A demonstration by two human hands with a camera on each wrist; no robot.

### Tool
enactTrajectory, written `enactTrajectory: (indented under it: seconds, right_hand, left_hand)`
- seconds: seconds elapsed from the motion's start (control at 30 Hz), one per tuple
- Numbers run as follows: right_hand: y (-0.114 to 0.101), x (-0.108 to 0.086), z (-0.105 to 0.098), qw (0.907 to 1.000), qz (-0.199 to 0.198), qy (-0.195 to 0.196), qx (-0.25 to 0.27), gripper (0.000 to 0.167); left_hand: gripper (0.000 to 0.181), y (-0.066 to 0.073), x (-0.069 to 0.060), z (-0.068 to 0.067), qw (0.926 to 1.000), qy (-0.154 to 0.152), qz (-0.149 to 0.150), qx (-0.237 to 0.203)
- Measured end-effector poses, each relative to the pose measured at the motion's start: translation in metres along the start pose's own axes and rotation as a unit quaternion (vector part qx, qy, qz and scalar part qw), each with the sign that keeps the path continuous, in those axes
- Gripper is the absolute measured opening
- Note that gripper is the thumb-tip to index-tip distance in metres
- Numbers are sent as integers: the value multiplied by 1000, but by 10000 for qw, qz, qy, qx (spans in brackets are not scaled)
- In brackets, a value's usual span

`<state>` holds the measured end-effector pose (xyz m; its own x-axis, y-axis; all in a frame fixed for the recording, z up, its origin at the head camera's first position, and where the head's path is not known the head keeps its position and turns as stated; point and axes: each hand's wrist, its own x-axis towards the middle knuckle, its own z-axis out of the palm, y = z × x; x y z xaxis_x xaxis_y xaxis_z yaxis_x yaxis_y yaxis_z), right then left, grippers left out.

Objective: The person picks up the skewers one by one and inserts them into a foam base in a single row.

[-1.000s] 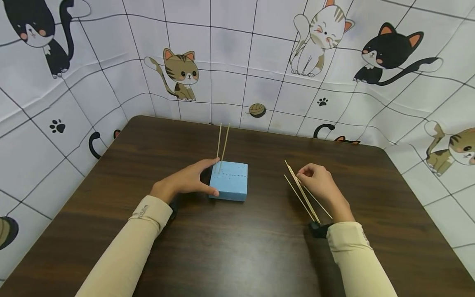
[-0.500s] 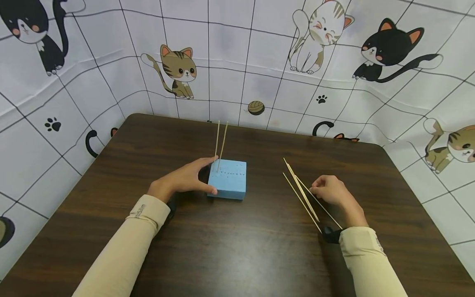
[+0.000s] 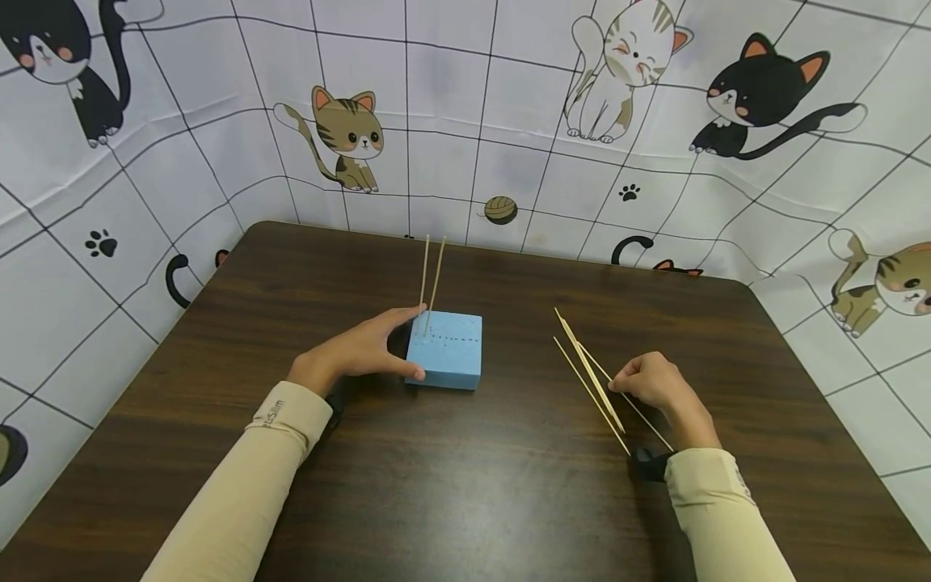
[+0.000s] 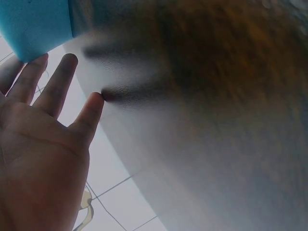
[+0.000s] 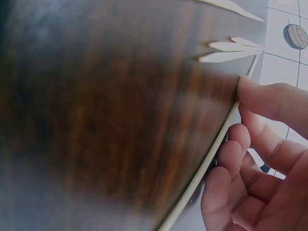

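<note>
Two wooden skewers (image 3: pixel 436 279) stand in blue foam block (image 3: pixel 447 352), clasped by my wide-spread left hand (image 3: pixel 364 343); right hand (image 3: pixel 650 381) pinches another skewer (image 5: pixel 186 192), tip by loose bunch (image 3: pixel 596 380). I'd lift without dragging those.

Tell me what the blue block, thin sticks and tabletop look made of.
Blue block: probably matte foam, its top dotted with apparent holes. Thin sticks: likely unvarnished wood or bamboo, pale and dull. Tabletop: wood or laminate, satin, from its grain and glare.
</note>
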<state>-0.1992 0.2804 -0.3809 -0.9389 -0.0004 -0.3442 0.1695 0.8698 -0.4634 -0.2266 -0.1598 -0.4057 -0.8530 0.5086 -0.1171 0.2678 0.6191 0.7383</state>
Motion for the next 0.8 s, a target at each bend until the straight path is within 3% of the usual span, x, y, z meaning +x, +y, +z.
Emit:
enactTrajectory:
  seconds: [0.3, 0.57, 0.8]
  right_hand:
    - [0, -1, 0, 9995, -226, 79, -217, 17]
    - [-1, -2, -4, 9955, -681, 664, -56, 14]
    - [-12, -4, -8, 9874, -1065, 1119, 357, 26]
  left_hand:
    - [111, 0, 0, 0, 10000, -36, -31, 4]
    - [110, 0, 2, 0, 10000, -33, -10, 31]
    - [108, 1, 0, 0, 10000, -17, -20, -7]
